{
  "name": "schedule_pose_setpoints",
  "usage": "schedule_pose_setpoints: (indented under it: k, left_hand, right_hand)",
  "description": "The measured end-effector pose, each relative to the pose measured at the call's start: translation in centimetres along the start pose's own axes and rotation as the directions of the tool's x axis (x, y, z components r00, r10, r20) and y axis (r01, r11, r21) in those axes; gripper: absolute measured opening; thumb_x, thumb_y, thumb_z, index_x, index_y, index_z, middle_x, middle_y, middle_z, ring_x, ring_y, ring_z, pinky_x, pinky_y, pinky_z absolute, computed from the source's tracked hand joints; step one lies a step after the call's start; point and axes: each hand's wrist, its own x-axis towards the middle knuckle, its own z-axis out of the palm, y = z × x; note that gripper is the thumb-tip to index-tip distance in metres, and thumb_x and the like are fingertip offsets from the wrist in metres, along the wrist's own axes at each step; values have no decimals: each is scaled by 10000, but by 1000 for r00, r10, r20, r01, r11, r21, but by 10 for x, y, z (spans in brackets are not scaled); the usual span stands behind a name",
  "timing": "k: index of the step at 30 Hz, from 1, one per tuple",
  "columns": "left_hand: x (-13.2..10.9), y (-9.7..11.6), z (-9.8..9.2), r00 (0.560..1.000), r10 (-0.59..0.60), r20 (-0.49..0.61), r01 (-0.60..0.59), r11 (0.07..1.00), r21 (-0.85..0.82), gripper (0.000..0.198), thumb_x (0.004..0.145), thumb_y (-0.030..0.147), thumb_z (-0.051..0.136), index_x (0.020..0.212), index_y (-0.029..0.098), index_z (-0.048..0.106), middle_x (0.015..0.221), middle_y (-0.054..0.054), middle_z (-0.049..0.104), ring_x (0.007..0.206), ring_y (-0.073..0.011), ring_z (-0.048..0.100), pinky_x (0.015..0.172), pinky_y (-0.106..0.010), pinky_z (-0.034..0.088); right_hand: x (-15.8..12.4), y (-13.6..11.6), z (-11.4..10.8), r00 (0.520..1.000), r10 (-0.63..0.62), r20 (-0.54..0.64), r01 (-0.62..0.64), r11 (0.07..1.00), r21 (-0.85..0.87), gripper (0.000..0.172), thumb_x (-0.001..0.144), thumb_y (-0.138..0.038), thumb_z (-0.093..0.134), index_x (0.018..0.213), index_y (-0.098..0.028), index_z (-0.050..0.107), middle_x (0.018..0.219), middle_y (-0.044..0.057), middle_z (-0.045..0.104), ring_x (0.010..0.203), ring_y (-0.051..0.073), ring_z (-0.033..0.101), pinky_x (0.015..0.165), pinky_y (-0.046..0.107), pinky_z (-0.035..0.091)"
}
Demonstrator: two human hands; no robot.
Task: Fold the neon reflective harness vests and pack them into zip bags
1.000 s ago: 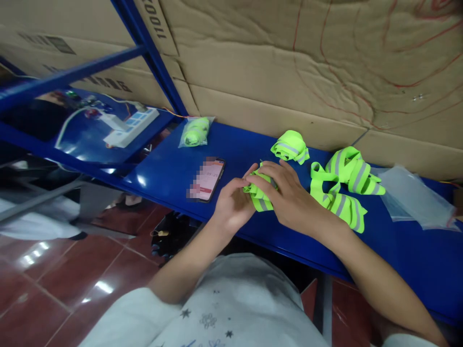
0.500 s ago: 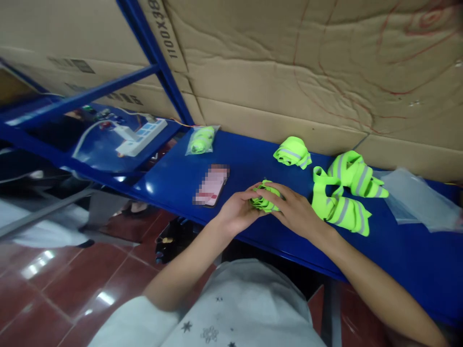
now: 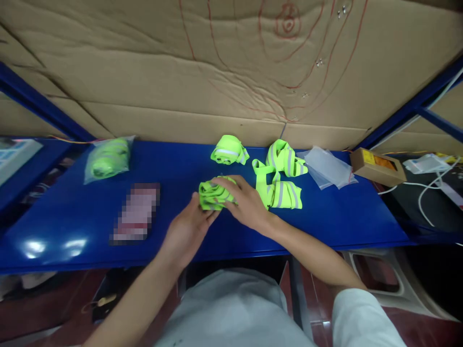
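Between my two hands, above the blue table, is a rolled neon-yellow reflective strap (image 3: 212,196). My left hand (image 3: 188,225) is closed against its left and lower side, with the fingers partly hidden underneath. My right hand (image 3: 246,200) wraps over it from the right, fingers bent across the top. Another rolled strap (image 3: 228,149) lies behind my hands near the cardboard wall. To the right of my right hand are two looser bundles of the same strap, one at the back (image 3: 285,156) and one in front (image 3: 287,195) with a loop sticking up.
A bagged strap roll (image 3: 109,159) lies at the left of the blue table (image 3: 195,248), behind a phone (image 3: 137,212) with a blurred-out screen. Clear plastic bags (image 3: 329,166) and a small cardboard box (image 3: 378,166) are at the right. Cardboard (image 3: 152,82) stands along the back.
My view has swung to the right, bringing the box and right end of the table into sight. Both hands still hold the rolled strap, and my right fingers have shifted on it.
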Motion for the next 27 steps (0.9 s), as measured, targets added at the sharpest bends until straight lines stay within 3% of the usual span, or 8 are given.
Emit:
schedule_pose_setpoints:
  k: [4,8,10,13,18,20,23,27]
  left_hand:
    - [6,-26,12,986,164,8,-164,986,22,230,966,326,676,1144,192,736,1201,-60,747,1124,-188,700,1053,-320,526]
    - [13,-29,22,982,187,-14,-188,982,-28,261,987,344,637,1189,194,708,1168,-49,742,1058,-156,696,980,-272,526]
    - [12,-24,25,988,147,57,-145,989,-34,337,1026,424,567,1253,203,683,1209,-56,729,1073,-160,682,967,-259,519]
    - [7,-15,26,980,12,201,-16,1000,14,503,1050,564,451,1322,195,658,1139,-70,733,984,-158,669,947,-242,509]
    - [6,-5,17,954,-202,221,175,975,138,574,1053,603,391,1207,155,715,886,-57,707,659,-122,557,694,-218,491]
    - [7,-1,14,959,-211,191,181,970,163,567,1060,580,391,1226,142,710,992,-88,729,718,-133,600,722,-230,505]
    - [8,5,12,974,-179,142,153,973,171,529,1066,539,409,1312,152,673,1212,-128,721,1024,-188,682,977,-285,517]
    - [9,10,12,974,-153,167,115,969,218,486,1072,466,433,1441,184,576,1442,-125,629,1340,-230,591,1193,-364,417]
  right_hand:
    - [-1,6,3,993,19,-119,-21,1000,-13,566,957,-125,505,1499,-287,480,1456,121,516,1395,258,509,1120,415,517]
    - [3,13,6,988,-15,-156,9,999,-36,506,989,-190,526,1485,-287,496,1450,147,505,1399,295,500,1110,464,514]
    - [5,19,4,991,-4,-137,7,1000,19,555,981,-328,618,1509,-276,455,1444,168,490,1389,321,504,1099,498,517]
    - [7,30,0,997,53,-50,-46,990,137,833,855,-528,772,1540,-256,383,1440,185,460,1340,347,541,1076,542,523]
    - [6,40,-4,989,11,150,-48,968,246,964,765,-562,842,1550,-282,358,1491,164,441,1357,340,540,1094,540,505]
    - [6,39,-4,989,-5,150,-35,965,259,926,784,-512,837,1547,-282,366,1509,155,452,1365,328,538,1099,528,501]
    - [9,36,-5,999,5,47,-17,965,262,687,868,-392,770,1470,-257,469,1447,122,556,1334,278,566,1108,468,489]
    - [14,35,-3,997,-4,-74,26,950,310,485,908,-345,715,1357,-229,574,1364,103,649,1277,244,605,1100,416,475]
